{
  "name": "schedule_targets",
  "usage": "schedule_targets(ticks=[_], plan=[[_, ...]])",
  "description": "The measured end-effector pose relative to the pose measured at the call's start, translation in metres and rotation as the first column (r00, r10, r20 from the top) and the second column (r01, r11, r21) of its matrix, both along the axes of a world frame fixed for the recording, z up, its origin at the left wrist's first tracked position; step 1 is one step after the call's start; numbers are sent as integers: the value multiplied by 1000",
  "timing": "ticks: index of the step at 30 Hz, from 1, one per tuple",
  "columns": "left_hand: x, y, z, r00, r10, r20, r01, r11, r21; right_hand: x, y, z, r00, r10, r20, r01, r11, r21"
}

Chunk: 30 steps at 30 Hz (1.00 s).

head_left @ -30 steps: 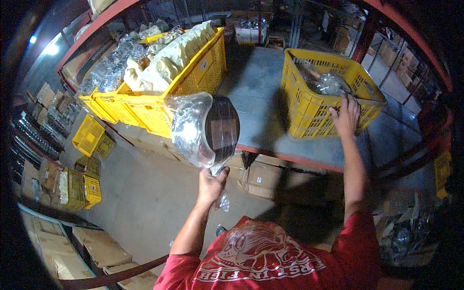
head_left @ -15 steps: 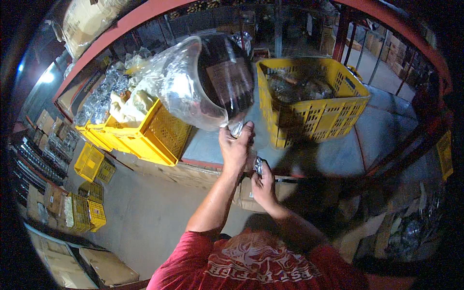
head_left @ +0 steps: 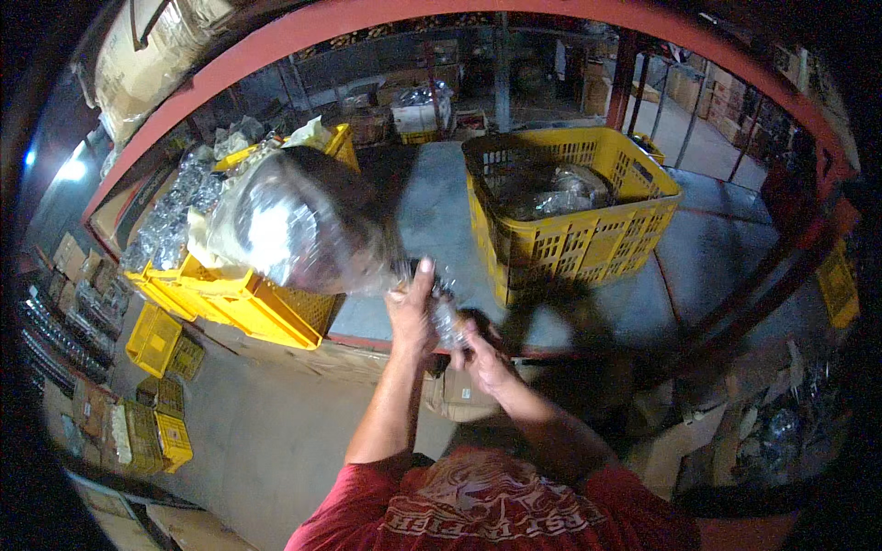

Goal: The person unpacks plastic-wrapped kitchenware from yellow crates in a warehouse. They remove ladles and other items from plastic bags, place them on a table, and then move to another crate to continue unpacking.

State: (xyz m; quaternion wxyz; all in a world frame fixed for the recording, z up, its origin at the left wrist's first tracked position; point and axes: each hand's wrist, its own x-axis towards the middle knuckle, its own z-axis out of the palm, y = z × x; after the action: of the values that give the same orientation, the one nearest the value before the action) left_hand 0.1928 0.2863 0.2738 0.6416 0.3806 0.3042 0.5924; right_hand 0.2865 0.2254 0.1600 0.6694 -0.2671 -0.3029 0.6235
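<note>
A large puffed-up clear plastic bag (head_left: 287, 222) hangs in front of me at the left, shiny and blurred by motion. Its far side looks dark; what it holds, if anything, I cannot make out. My left hand (head_left: 411, 312) is closed round the bag's gathered neck, thumb pointing up. Just to the right and nearer to me, my right hand (head_left: 484, 365) pinches the bunched tail of the same plastic. The bag covers part of a yellow crate (head_left: 262, 308) filled with crumpled clear and whitish plastic.
On the grey-blue shelf top (head_left: 427, 197) a second yellow crate (head_left: 570, 243) stands at the right, with plastic-wrapped items inside. A red metal frame (head_left: 423, 26) arches over the far side. Smaller yellow crates (head_left: 152, 340) sit on the floor at the left.
The bag has swung left, and its round, dark-looking side has turned away from view. Both hands have shifted a little left and down, still holding the plastic.
</note>
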Motion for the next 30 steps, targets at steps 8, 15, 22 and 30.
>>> schedule_targets(ticks=[8, 15, 22, 30], plan=[[-35, 61, -93, 971, 76, -225, -76, 997, 12, -54, 23, -72, 981, -106, 161, 168, 877, -449], [-60, 101, -123, 997, -72, 4, 72, 994, -81, -86, 55, -107, 851, -270, 451, 397, 892, -215], [-80, 143, -172, 955, -296, 12, 293, 938, -182, -120, 77, -112, 878, -300, 374, 367, 922, -123], [-85, 174, -184, 947, -287, 144, 287, 958, 19, -174, 92, -94, 696, -536, 477, 617, 787, -17]])
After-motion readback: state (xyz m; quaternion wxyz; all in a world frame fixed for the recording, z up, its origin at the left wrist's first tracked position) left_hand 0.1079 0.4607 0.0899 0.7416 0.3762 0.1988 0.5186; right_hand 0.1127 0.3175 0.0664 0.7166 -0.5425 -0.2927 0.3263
